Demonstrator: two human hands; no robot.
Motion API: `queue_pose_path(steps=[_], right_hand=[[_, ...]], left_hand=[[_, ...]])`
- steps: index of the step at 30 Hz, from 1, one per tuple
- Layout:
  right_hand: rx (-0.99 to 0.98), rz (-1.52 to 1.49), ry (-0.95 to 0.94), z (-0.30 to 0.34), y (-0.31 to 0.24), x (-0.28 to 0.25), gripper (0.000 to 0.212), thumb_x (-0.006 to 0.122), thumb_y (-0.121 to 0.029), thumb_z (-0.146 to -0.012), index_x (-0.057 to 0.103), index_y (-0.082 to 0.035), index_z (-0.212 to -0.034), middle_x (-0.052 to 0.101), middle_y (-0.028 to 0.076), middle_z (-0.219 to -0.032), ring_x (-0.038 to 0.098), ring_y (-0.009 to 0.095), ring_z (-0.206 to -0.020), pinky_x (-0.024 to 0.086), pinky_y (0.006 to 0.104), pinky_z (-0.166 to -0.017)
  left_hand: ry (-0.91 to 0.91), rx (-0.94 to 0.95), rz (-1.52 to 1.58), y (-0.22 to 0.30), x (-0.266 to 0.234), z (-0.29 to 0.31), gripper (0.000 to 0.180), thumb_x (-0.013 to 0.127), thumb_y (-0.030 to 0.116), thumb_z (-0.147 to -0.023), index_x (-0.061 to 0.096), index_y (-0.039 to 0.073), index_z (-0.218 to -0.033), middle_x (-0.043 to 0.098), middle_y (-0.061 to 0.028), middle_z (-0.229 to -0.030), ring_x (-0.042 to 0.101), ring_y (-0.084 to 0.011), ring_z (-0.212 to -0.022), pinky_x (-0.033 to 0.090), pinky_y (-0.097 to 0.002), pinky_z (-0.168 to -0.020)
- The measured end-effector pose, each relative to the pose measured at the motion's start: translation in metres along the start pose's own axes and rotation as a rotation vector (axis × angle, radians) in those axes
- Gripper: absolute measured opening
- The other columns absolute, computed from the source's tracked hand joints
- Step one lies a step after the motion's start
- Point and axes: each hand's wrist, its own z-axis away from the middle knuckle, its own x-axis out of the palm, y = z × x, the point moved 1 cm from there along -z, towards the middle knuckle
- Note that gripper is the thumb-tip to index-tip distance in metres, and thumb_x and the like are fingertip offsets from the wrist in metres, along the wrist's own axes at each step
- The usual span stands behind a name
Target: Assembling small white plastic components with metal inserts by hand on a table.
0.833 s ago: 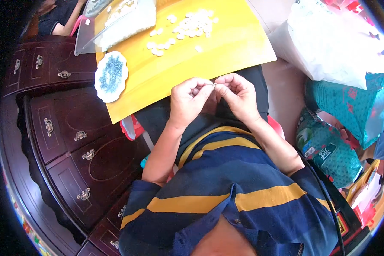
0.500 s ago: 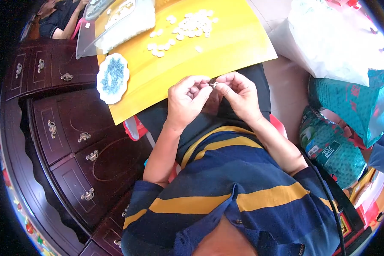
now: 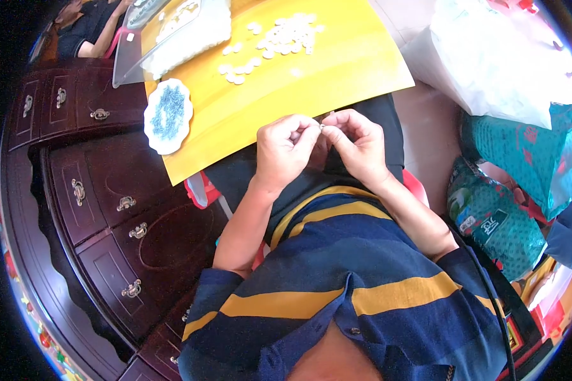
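Observation:
Above my lap, just off the near edge of the yellow board [image 3: 273, 95], both hands meet fingertip to fingertip. My right hand [image 3: 360, 143] is closed in a pinch on a small white piece [image 3: 321, 126], mostly covered by the fingers. My left hand [image 3: 287, 149] is pinched against the same spot; what it grips is too small to make out. On the board lies a loose pile of small white pieces [image 3: 289, 37], with a few strays nearer me. A white scalloped dish [image 3: 150, 130] at the board's left holds many thin bluish-grey metal pins [image 3: 170, 113].
A clear plastic box [image 3: 128, 66] with white pieces stands at the board's far left. Dark wooden drawers [image 3: 95, 184] run along my left. White [image 3: 483, 57] and teal bags [image 3: 521, 159] stand on my right. Another person's arm [image 3: 102, 41] shows at upper left.
My left hand has shifted slightly right, closer to my right fingertips. The white piece between them is now more covered. Right hand, dish and pile stay about where they were.

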Motion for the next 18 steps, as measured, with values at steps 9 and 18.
queue_pose_path(steps=[9,18], right_hand=[[0.017,-0.080,-0.007,-0.005,0.008,0.000,0.007,0.065,0.000,-0.096,0.065,0.002,-0.102,0.068,0.002,-0.087,0.064,0.007,-0.075,0.054,0.0237,-0.071],[0.112,-0.393,-0.022,-0.008,0.006,-0.002,0.011,0.065,-0.003,-0.097,0.065,0.002,-0.107,0.068,0.003,-0.091,0.063,0.009,-0.077,0.054,0.0239,-0.072]], left_hand=[[0.018,-0.049,0.087,-0.010,0.001,0.002,0.004,0.066,-0.002,-0.093,0.068,-0.003,-0.089,0.066,-0.0020,-0.069,0.061,-0.0045,-0.057,0.047,-0.0209,-0.051],[0.170,-0.127,-0.027,-0.023,-0.061,-0.039,0.027,0.073,0.003,-0.088,0.071,0.001,-0.114,0.068,0.0008,-0.093,0.055,-0.0008,-0.072,0.045,-0.0175,-0.065]])
